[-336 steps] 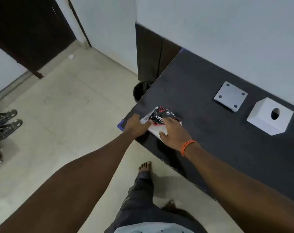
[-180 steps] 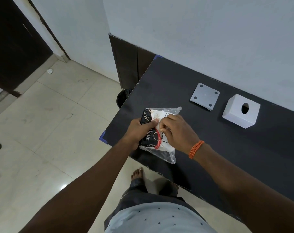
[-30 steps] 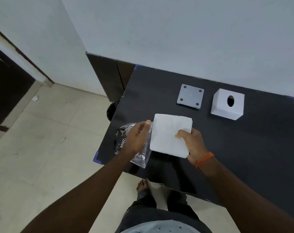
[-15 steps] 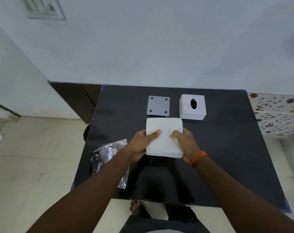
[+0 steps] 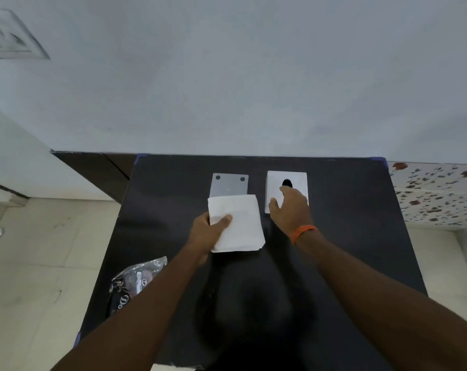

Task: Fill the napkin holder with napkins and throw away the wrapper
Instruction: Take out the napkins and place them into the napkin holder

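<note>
Letting go of the napkin stack (image 5: 236, 223), the right hand (image 5: 290, 207) now lies spread and open on the white napkin holder (image 5: 274, 184) at the far right, fingertips at its dark oval hole. Half a second ago both hands held the stack. The left hand (image 5: 207, 234) alone grips it, thumb on top, above the black desk (image 5: 347, 236). The stack's far edge hides the near half of the grey base plate (image 5: 229, 184). The empty wrapper (image 5: 136, 283) lies at the near left edge.
</note>
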